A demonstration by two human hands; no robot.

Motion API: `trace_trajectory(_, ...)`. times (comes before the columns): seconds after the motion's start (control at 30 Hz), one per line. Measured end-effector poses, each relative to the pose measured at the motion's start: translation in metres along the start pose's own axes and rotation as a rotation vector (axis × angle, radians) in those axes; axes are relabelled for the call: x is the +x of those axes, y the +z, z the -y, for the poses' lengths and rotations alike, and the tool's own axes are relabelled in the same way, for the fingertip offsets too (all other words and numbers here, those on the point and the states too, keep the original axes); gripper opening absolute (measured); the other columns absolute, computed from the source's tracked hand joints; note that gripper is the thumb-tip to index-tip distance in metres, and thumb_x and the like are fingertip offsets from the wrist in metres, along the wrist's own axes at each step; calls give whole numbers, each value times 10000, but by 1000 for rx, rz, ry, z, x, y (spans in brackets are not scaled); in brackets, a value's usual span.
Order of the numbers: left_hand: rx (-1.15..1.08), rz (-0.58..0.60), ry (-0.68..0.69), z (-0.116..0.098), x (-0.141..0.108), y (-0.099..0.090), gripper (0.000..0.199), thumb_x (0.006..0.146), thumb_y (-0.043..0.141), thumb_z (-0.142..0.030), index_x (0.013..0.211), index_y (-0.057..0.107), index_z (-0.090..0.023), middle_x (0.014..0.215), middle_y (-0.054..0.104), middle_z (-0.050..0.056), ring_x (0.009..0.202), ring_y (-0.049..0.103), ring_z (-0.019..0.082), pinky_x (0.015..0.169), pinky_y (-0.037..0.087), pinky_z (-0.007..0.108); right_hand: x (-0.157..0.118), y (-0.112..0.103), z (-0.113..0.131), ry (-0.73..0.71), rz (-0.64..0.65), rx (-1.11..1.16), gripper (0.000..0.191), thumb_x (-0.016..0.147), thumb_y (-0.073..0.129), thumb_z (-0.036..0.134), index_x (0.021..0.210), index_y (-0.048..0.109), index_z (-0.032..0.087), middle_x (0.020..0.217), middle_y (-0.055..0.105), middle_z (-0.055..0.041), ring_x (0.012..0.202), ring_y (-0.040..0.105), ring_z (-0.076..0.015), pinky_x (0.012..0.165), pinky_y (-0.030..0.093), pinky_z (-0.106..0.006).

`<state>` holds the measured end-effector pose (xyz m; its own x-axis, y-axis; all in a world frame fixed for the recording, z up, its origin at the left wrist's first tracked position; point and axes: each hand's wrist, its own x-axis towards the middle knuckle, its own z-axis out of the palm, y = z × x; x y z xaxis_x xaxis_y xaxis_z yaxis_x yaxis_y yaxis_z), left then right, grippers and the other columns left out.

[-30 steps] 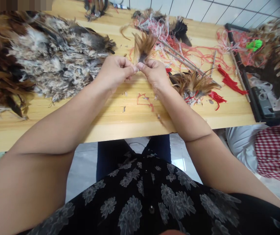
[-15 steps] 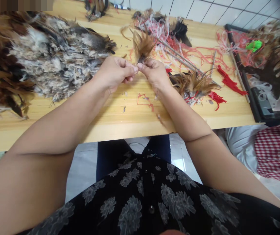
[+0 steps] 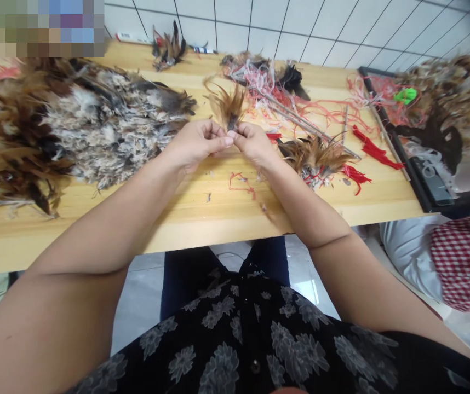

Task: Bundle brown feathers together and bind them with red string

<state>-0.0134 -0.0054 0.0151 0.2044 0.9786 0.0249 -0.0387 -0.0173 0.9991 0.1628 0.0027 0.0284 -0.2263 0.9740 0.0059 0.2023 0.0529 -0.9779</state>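
A small bunch of brown feathers (image 3: 227,106) stands up between my hands, tips pointing away from me. My right hand (image 3: 253,143) pinches its dark base between thumb and fingers. Thumb and fingers of my left hand (image 3: 204,141) are pressed together right beside that base, touching my right fingertips; what they pinch is too small to make out. A large pile of grey, white and brown feathers (image 3: 112,131) lies to the left. Right of my right hand lies another brown feather bunch (image 3: 313,156) with red string at its base.
Tangled pink and white string (image 3: 255,79) and thin sticks (image 3: 301,120) lie behind my right hand. Red string bundles (image 3: 377,150) are farther right, beside a black-edged tray (image 3: 403,164) holding feathers and a phone (image 3: 436,180). A person in a checked garment (image 3: 463,262) sits at right.
The view has tilted up, so the table and hands appear lower and more wall shows. My left fingers have shifted slightly around the feather base; the feather bunch leans a little more to the left.
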Motion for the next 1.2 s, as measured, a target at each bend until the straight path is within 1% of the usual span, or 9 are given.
trace_trajectory(0.23, -10, -37, 153, -4, 0, 2, 448, 783, 1157, -272, 719, 720, -199, 696, 630, -2, 643, 598, 167, 627, 490, 290, 0, -2, 6, 6, 11, -113, 532, 996, 876, 103, 670, 472, 223, 698, 389, 82, 746, 332, -125, 764, 284, -311)
trace_trajectory(0.33, -79, 4, 118, -5, 1, 0, 454, 748, 1161, -302, 697, 723, -195, 678, 649, 4, 624, 585, 154, 612, 498, 264, 1, -2, 2, -21, 45, -119, 484, 965, 892, 105, 691, 509, 215, 690, 402, 89, 753, 365, -124, 783, 294, -305)
trace_trajectory(0.47, -214, 65, 42, -4, 2, -5, 569, 547, 1253, -358, 708, 742, -168, 675, 676, 2, 597, 594, 112, 585, 516, 200, 3, -3, -6, -43, 71, -151, 416, 1014, 798, 157, 701, 531, 211, 699, 433, 77, 759, 404, -126, 802, 316, -298)
trace_trajectory(0.67, -258, 149, -43, -2, 4, -15, 765, 358, 1328, -522, 719, 773, -139, 686, 728, 31, 585, 637, 106, 569, 543, 174, 9, -8, -24, -97, 296, -80, 190, 961, 758, 247, 799, 703, 166, 811, 674, -6, 848, 570, -160, 849, 438, -281)
trace_trajectory(0.77, -205, 200, -57, -3, 4, -20, 750, 395, 1323, -548, 703, 777, -136, 672, 722, 33, 579, 632, 111, 565, 535, 183, 9, -9, -29, -82, 332, -59, 282, 875, 861, 372, 785, 675, 181, 765, 624, 13, 799, 520, -143, 775, 401, -272)
trace_trajectory(0.87, -156, 236, -23, -2, 5, -20, 735, 441, 1304, -593, 732, 802, -142, 696, 735, 35, 586, 631, 124, 563, 531, 202, 6, -8, -26, -96, 353, 1, 525, 771, 971, 588, 742, 631, 190, 723, 553, 43, 753, 460, -110, 753, 398, -262)
trace_trajectory(0.97, -149, 215, 21, 0, 5, -17, 757, 441, 1286, -636, 753, 801, -146, 711, 740, 36, 583, 633, 131, 547, 512, 207, 5, -6, -23, -105, 358, 80, 685, 667, 1012, 756, 737, 638, 186, 730, 587, 37, 756, 478, -104, 773, 423, -258)
trace_trajectory(1.1, -153, 172, 75, 5, 8, -17, 779, 501, 1260, -694, 769, 763, -158, 710, 719, 29, 588, 654, 146, 553, 524, 226, 6, -7, -20, -117, 338, 152, 753, 618, 1028, 831, 769, 706, 167, 792, 690, -8, 817, 565, -129, 790, 431, -258)
trace_trajectory(1.2, -146, 164, 96, 6, 11, -23, 765, 549, 1260, -678, 763, 734, -165, 700, 696, 10, 577, 638, 126, 558, 526, 212, 7, -10, -18, -132, 332, 165, 770, 640, 1026, 854, 771, 705, 167, 767, 652, 11, 789, 531, -113, 773, 411, -250)
